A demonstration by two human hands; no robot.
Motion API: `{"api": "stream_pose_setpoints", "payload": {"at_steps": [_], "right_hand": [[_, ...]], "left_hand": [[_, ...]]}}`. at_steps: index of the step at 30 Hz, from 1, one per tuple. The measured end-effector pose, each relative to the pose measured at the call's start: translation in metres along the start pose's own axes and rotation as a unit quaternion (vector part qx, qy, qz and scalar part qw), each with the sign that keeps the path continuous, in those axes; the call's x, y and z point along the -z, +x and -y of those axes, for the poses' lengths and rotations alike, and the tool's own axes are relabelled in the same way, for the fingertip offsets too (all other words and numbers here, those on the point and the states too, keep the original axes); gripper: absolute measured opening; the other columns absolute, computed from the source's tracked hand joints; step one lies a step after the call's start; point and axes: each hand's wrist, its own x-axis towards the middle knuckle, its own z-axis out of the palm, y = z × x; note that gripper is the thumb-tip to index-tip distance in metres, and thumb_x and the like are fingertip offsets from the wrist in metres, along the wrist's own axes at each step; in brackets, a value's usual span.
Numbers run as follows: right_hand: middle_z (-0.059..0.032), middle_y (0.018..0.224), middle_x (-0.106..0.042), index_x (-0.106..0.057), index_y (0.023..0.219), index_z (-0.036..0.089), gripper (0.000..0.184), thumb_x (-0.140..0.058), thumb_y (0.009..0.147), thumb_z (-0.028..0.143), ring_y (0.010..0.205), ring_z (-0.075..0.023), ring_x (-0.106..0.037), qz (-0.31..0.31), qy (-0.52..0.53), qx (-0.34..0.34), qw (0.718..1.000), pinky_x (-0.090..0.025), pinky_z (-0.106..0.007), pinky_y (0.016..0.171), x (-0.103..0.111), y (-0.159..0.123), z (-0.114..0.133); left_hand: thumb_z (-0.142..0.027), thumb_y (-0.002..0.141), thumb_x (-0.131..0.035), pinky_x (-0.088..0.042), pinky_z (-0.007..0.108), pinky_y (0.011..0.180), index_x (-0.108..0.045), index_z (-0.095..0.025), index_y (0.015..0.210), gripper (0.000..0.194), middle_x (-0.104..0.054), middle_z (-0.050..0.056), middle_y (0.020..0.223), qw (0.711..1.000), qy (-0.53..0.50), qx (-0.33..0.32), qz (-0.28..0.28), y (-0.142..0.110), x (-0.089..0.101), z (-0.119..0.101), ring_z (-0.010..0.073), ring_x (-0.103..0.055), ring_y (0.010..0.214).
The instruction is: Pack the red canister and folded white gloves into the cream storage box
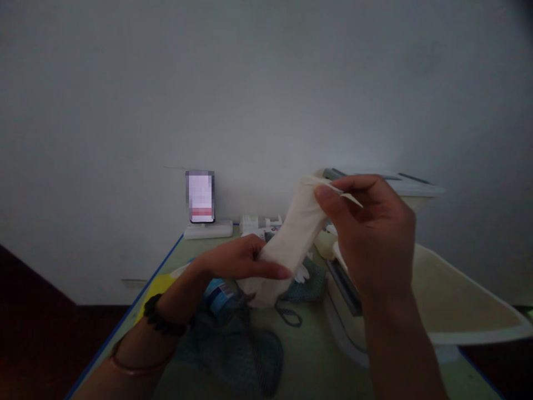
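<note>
We hold a long, cream-white strip of soft cloth (pixel 296 230) up over the table. Our right hand (pixel 370 233) pinches its top end between thumb and finger. Our left hand (pixel 244 258) grips it lower down, thumb in front. The other left fingers go behind the cloth, so we cannot see them well. The cloth's bottom end hangs near the dark things below, and its edge is hard to make out.

The picture is dim. Our right arm hides part of the big, cream-white plastic tub (pixel 453 294). Behind our right hand, a white, flat-topped box (pixel 420 186) is partly covered too. The black phone's (pixel 200 195) screen is all blurry squares, so we cannot read it. It stands on a white base (pixel 208 229) by the pale grey wall (pixel 266 83).

Our left arm covers some of a bright yellow thing (pixel 157 289). Just beside our wrist is a blue, label-wrapped thing (pixel 219 295). A dark grey-blue mesh heap (pixel 233 355) lies on the green, blue-edged table (pixel 306 361); its shape is too dark to tell.
</note>
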Motion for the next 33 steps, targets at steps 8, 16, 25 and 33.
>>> {"api": "stream_pose_setpoints", "payload": {"at_steps": [8,16,25,33], "right_hand": [[0.0034,0.072,-0.061,-0.059,0.08,0.022,0.009,-0.067,0.077,0.02,0.062,-0.0087,-0.06,0.076,0.021,0.027,0.996,-0.05,-0.02,0.052,-0.003,-0.005,0.001],[0.0028,0.079,-0.062,-0.06,0.081,0.023,0.01,-0.068,0.077,0.019,0.073,-0.0106,-0.06,0.162,-0.006,0.07,0.984,-0.051,-0.023,0.067,0.007,-0.005,0.004],[0.0015,0.089,-0.067,-0.061,0.107,0.022,0.028,-0.066,0.079,0.019,0.084,-0.0113,-0.062,0.29,-0.115,0.102,0.945,-0.048,-0.023,0.078,0.017,0.001,0.006],[0.0016,0.091,-0.066,-0.062,0.083,0.02,0.015,-0.058,0.079,0.006,0.092,-0.0126,-0.058,0.445,-0.182,0.116,0.869,-0.043,-0.026,0.085,0.012,0.001,-0.001]], "left_hand": [[-0.05,0.077,-0.06,-0.043,0.019,0.05,-0.07,-0.011,0.081,0.04,-0.068,0.004,0.07,0.998,0.029,-0.004,-0.047,0.002,-0.002,-0.002,0.015,-0.06,0.06],[-0.042,0.081,-0.059,-0.049,0.023,0.06,-0.072,-0.016,0.089,0.03,-0.073,0.006,0.081,0.972,-0.195,-0.007,-0.132,0.002,0.004,0.01,0.0164,-0.065,0.067],[-0.018,0.083,-0.054,-0.051,0.027,0.075,-0.068,-0.012,0.1,0.023,-0.072,0.009,0.098,0.878,-0.445,-0.076,-0.16,0.006,0.014,0.014,0.0186,-0.066,0.083],[-0.014,0.085,-0.043,-0.047,0.043,0.092,-0.064,-0.01,0.103,0.028,-0.07,0.011,0.102,0.81,-0.532,-0.049,-0.244,0.0,0.017,-0.012,0.0242,-0.065,0.093]]}}
